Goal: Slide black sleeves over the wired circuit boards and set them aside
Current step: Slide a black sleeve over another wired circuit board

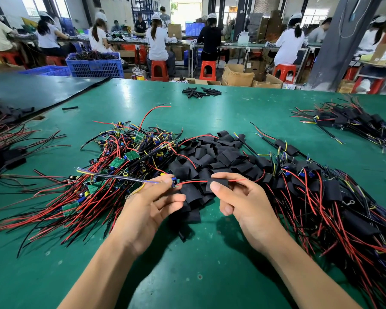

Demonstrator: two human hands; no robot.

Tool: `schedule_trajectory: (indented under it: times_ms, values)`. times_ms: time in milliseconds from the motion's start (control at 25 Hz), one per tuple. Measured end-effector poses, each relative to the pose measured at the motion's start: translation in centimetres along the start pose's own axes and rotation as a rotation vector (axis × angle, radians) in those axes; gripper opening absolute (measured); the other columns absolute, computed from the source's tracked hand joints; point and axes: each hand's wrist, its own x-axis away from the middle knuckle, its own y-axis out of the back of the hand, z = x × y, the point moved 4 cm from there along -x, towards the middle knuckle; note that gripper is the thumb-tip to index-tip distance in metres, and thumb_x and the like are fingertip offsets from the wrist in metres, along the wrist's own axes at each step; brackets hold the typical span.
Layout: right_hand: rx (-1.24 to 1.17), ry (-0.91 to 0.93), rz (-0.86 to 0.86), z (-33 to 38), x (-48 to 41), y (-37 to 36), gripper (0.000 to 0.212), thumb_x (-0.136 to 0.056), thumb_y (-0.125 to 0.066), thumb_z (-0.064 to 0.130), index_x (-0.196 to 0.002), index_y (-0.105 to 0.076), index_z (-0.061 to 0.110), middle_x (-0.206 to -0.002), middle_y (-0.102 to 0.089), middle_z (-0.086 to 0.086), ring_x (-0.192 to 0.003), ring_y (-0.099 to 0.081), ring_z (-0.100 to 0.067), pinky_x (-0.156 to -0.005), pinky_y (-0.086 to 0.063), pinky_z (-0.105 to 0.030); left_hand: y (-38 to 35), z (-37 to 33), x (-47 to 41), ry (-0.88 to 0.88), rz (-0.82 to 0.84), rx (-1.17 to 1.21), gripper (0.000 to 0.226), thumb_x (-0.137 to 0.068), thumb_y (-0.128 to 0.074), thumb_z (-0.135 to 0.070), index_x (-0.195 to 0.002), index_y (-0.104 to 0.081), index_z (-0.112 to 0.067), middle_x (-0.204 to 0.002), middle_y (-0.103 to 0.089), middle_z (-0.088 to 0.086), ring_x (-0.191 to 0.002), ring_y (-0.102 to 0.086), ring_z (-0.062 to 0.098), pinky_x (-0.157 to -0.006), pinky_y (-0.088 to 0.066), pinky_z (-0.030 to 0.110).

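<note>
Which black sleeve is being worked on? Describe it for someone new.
On the green table, find the central heap of loose black sleeves. At its near edge the right hand pinches one sleeve; unlike the loose ones, a red wire runs through it.

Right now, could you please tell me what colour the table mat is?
The table mat is green; the head view shows it.

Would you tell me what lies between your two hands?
Head view: red and black wires run from the left hand into the black sleeve the right hand pinches.

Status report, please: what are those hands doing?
Left-hand grip pinching wired board. Right-hand grip pinching black sleeve, red wire threaded through. Board not sleeved yet. Nothing blocking.
</note>
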Motion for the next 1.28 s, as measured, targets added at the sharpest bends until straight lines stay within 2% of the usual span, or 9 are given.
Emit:
schedule_trajectory:
  times_ms: [80, 200, 280, 360, 440, 680, 920, 1120, 1280]
  values:
    - [-0.203, -0.058, 0.011, -0.1, 0.2, -0.7, 0.025, -0.065, -0.089, 0.016, -0.087, -0.077, 0.019, -0.058, -0.053, 0.002, -0.043, -0.040, -0.012, -0.053, -0.036, -0.026, -0.3, 0.2, 0.1, 0.041, 0.033, 0.030, 0.034, -0.070, -0.071, -0.020, -0.102, -0.073, -0.011, -0.088, -0.075, 0.011, -0.067, -0.073, 0.018, -0.056, -0.058, 0.024]
    - [-0.406, -0.097, 0.058, 0.3, 0.4, -1.1, 0.005, -0.072, -0.076, 0.020, -0.076, -0.073, 0.021, -0.067, -0.049, 0.002, -0.044, -0.038, -0.008, -0.049, -0.037, -0.021, -0.5, 0.1, 0.1, 0.059, 0.047, 0.068, 0.019, -0.072, -0.070, -0.020, -0.087, -0.080, -0.018, -0.093, -0.077, 0.009, -0.066, -0.073, 0.016, -0.055, -0.058, 0.023]
    - [-0.451, -0.134, 0.109, 0.5, 0.5, -1.2, 0.015, -0.075, -0.073, 0.020, -0.090, -0.071, 0.020, -0.069, -0.043, 0.002, -0.046, -0.037, -0.008, -0.049, -0.037, -0.020, -0.5, 0.1, 0.1, 0.056, 0.038, 0.062, 0.019, -0.071, -0.070, -0.020, -0.088, -0.079, -0.017, -0.095, -0.077, 0.011, -0.064, -0.072, 0.016, -0.055, -0.058, 0.023]
    - [-0.461, -0.174, 0.162, 0.4, 0.6, -1.4, 0.033, -0.076, -0.072, 0.018, -0.108, -0.067, 0.017, -0.071, -0.044, 0.001, -0.048, -0.038, -0.009, -0.051, -0.038, -0.020, -0.6, 0.3, 0.2, 0.065, 0.041, 0.050, 0.022, -0.071, -0.071, -0.021, -0.091, -0.077, -0.016, -0.098, -0.076, 0.013, -0.062, -0.071, 0.016, -0.055, -0.058, 0.023]
    - [-0.477, -0.184, 0.190, 0.4, 0.7, -1.6, 0.034, -0.081, -0.069, 0.017, -0.114, -0.066, 0.016, -0.072, -0.049, 0.000, -0.051, -0.043, -0.010, -0.053, -0.042, -0.020, -0.7, 0.5, 0.3, 0.080, 0.051, 0.042, 0.021, -0.070, -0.072, -0.022, -0.090, -0.077, -0.016, -0.099, -0.076, 0.014, -0.062, -0.071, 0.016, -0.056, -0.058, 0.023]
    - [-0.391, -0.203, 0.151, -0.5, 0.4, -1.6, 0.031, -0.081, -0.070, 0.028, -0.109, -0.073, 0.013, -0.075, -0.058, -0.001, -0.055, -0.049, -0.012, -0.057, -0.046, -0.023, -1.1, 0.8, 0.5, 0.083, 0.103, -0.026, 0.038, -0.071, -0.073, -0.022, -0.109, -0.070, -0.015, -0.102, -0.074, 0.010, -0.066, -0.071, 0.019, -0.057, -0.058, 0.025]
    - [-0.365, -0.261, 0.026, -1.1, 0.3, -1.4, 0.037, -0.076, -0.072, 0.033, -0.105, -0.073, 0.010, -0.079, -0.063, -0.005, -0.057, -0.054, -0.014, -0.059, -0.049, -0.024, -1.4, 1.3, 0.8, 0.019, 0.121, -0.118, 0.031, -0.066, -0.079, -0.023, -0.096, -0.072, -0.016, -0.092, -0.069, 0.013, -0.067, -0.071, 0.023, -0.053, -0.056, 0.026]
    - [-0.364, -0.268, -0.006, -1.2, 0.2, -1.0, 0.020, -0.075, -0.072, 0.029, -0.081, -0.062, 0.012, -0.079, -0.067, -0.004, -0.057, -0.057, -0.012, -0.060, -0.050, -0.024, -1.5, 1.2, 0.9, 0.001, 0.187, -0.180, 0.034, -0.069, -0.082, -0.025, -0.102, -0.078, -0.016, -0.095, -0.074, 0.009, -0.065, -0.068, 0.020, -0.053, -0.054, 0.024]
    - [-0.385, -0.224, 0.062, -0.9, 0.3, -1.1, 0.011, -0.073, -0.075, 0.028, -0.082, -0.075, 0.021, -0.076, -0.064, -0.001, -0.055, -0.054, -0.011, -0.060, -0.048, -0.023, -1.6, 1.1, 0.9, -0.003, 0.210, -0.184, 0.037, -0.070, -0.083, -0.028, -0.104, -0.078, -0.016, -0.103, -0.075, 0.012, -0.065, -0.068, 0.019, -0.055, -0.054, 0.024]
